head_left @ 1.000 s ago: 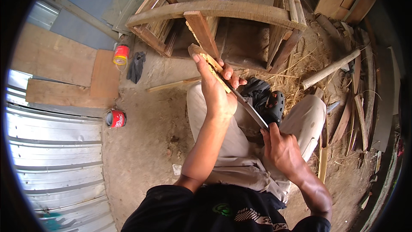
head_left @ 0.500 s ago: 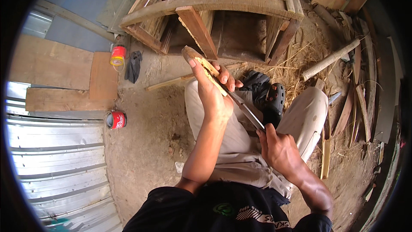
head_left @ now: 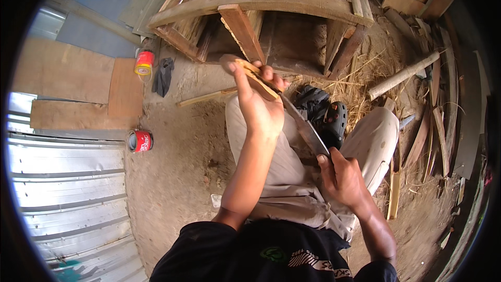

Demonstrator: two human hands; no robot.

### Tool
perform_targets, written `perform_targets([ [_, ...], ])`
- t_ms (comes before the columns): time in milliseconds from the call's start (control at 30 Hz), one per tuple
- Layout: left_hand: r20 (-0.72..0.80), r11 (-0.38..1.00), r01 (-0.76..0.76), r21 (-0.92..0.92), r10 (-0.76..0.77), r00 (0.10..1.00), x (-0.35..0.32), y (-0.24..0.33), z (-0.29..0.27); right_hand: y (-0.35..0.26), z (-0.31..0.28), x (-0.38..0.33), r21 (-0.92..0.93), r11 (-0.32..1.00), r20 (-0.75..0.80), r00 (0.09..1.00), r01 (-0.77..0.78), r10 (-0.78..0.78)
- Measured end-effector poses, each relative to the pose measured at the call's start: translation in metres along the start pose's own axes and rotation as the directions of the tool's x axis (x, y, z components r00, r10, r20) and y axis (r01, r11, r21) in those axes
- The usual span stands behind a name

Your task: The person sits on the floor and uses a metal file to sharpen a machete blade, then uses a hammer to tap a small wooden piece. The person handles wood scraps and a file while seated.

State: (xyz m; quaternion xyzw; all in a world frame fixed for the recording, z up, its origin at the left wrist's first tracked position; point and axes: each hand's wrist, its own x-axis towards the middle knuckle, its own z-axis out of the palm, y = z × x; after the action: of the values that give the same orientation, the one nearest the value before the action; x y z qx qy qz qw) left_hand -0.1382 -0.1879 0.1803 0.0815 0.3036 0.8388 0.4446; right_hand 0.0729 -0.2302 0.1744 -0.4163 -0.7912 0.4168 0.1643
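Held up over my left knee, a short piece of wood (head_left: 255,77) with a pale, rough-cut face rests in my left hand (head_left: 260,107), thumb on one side and fingers curled round the other. My right hand (head_left: 342,176) is closed around the handle end of a long metal blade (head_left: 309,134), which looks like a large knife. The blade slants up and left from that fist, and its far end lies close to the lower end of the wood. Whether the two touch I cannot tell. The knife's handle is hidden inside my fingers.
A wooden frame (head_left: 255,2) stands ahead. Dry straw (head_left: 360,65) and a round pole (head_left: 404,75) lie to the right, beside several boards. Two red cans, one upper (head_left: 144,61) and one lower (head_left: 140,141), are at left near a corrugated metal sheet (head_left: 73,188). A black clog (head_left: 334,122) shows between my legs.
The blade has turned so more of its flat side shows, and its far end has drawn back from along the wood to its lower end. My left hand has tilted the wood slightly.
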Motion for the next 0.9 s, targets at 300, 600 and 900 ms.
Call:
perform_targets([
  [300, -0.015, 0.997, 0.083, 0.003, -0.083, 0.996, 0.028, -0.011, -0.031, 0.029, 0.018, 0.008, 0.591, 0.803, 0.127, 0.992, -0.077, 0.001],
  [600, -0.104, 0.924, 0.367, 0.105, -0.357, 0.928, 0.020, -0.082, -0.084, 0.048, 0.033, 0.025, 0.976, 0.197, 0.153, 0.943, -0.096, -0.296],
  [900, -0.154, 0.879, 0.434, 0.199, -0.409, 0.899, 0.023, -0.109, -0.111, 0.047, 0.033, 0.037, 0.951, -0.153, 0.167, 0.862, -0.270, -0.479],
])
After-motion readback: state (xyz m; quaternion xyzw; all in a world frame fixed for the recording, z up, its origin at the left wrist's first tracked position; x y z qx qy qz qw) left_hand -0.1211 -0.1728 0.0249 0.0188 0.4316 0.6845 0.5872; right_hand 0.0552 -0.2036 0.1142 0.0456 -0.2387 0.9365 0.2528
